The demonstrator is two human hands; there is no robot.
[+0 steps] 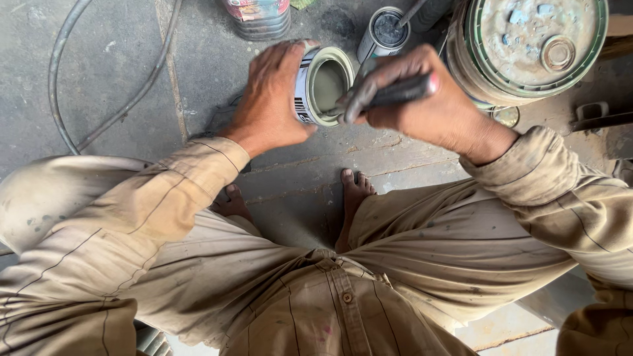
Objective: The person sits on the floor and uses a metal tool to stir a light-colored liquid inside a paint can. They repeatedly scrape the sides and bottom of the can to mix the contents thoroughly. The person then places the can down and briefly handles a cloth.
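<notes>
My left hand (270,99) grips the side of a small open paint tin (323,86), tilted so its mouth faces me; pale grey-green paint fills it. My right hand (422,105) is closed around a dark stick-like tool (395,92) whose tip dips into the tin's mouth. Both hands are held above the grey concrete floor, in front of my squatting knees and bare feet.
A large lidded paint bucket (534,46) stands at the upper right. A second small open tin (386,29) with a stick in it sits behind the held tin. Another container (258,16) is at the top. A grey hose (66,72) curves across the floor at left.
</notes>
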